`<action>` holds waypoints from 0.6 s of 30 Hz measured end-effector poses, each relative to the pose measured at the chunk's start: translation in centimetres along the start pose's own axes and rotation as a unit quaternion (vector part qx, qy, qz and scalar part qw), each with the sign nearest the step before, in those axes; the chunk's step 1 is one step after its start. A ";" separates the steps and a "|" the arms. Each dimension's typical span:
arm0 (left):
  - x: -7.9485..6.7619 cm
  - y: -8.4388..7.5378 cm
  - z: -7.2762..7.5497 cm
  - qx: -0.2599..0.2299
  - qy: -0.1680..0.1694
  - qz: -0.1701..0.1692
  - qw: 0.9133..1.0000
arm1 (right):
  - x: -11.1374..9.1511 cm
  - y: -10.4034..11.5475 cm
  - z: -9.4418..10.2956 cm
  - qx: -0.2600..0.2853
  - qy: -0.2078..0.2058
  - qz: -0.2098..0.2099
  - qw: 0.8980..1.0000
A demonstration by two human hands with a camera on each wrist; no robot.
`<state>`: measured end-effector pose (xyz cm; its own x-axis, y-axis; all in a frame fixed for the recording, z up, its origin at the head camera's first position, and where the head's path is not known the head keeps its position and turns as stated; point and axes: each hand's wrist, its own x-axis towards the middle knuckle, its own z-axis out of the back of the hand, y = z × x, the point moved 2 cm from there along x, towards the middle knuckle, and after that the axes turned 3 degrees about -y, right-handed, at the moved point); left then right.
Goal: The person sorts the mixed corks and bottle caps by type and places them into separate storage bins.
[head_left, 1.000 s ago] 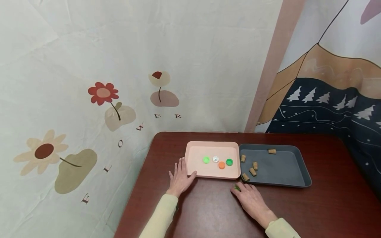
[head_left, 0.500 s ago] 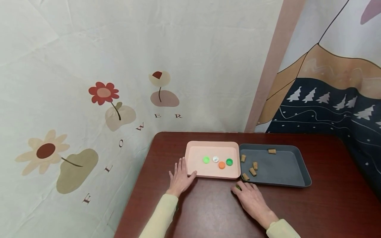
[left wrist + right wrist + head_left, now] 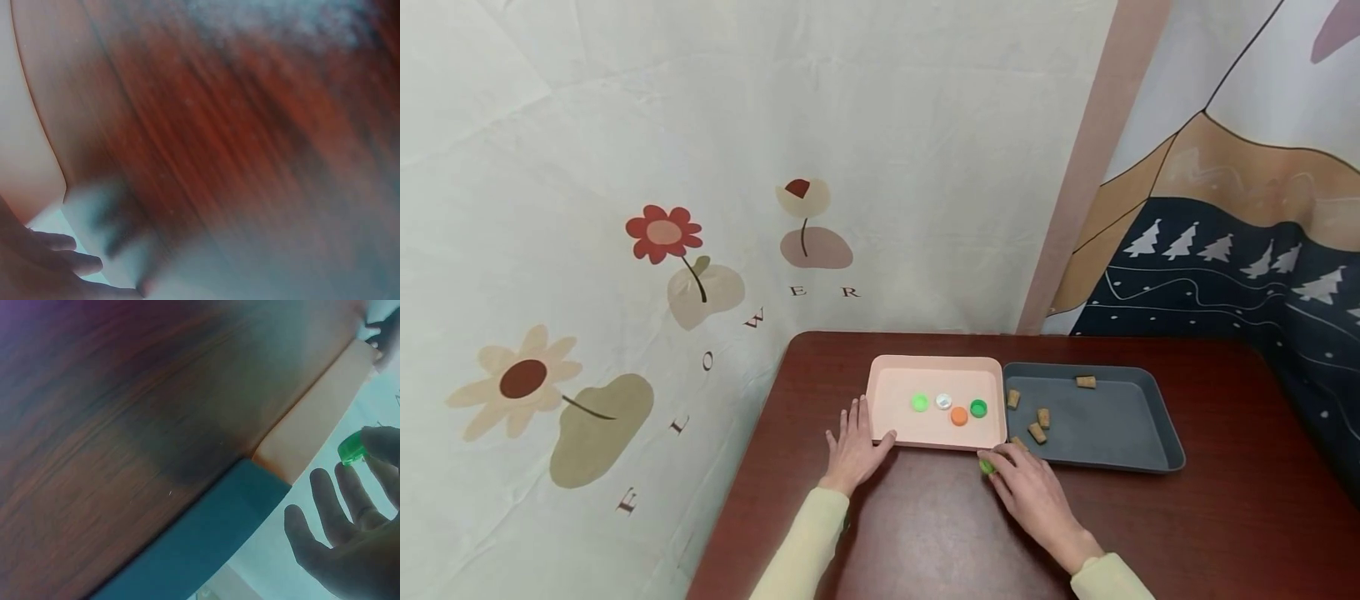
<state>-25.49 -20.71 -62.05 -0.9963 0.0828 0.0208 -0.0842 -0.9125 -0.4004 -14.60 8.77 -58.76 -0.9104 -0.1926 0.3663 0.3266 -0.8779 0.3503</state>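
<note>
In the head view my left hand [image 3: 853, 452] rests with straight, spread fingers at the near left corner of a pink tray [image 3: 891, 379]. My right hand [image 3: 1033, 492] pinches a green bottle cap [image 3: 987, 467] between thumb and fingers, just in front of where the two trays meet. The right wrist view shows the green cap [image 3: 351, 449] at the fingertips, the other fingers spread apart. Inside the pink tray lie a light green cap [image 3: 920, 403], a white cap [image 3: 943, 402], an orange cap [image 3: 959, 416] and a dark green cap [image 3: 978, 408].
A dark grey tray [image 3: 1112, 417] adjoins the pink one on its right. Several corks lie in it, one cork [image 3: 1086, 382] near its far rim and the others toward its left side. Both trays stand on a brown wooden table [image 3: 917, 533], with a printed cloth [image 3: 925, 167] hanging behind.
My right hand has lifted a little and moved slightly left and toward the trays, and more of the green cap shows at its fingertips. The left hand stays in place.
</note>
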 end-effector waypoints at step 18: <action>-0.1 0.0 0.2 0.007 0.003 0.002 1.000 | 2.3 0.9 0.3 0.094 -0.063 -0.018 0.993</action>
<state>-25.35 -20.85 -61.87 -0.9966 0.0814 0.0136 -0.0803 -0.9186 -0.3868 -16.34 7.68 -57.37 -0.8871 -0.0951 0.4518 0.3466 -0.7836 0.5156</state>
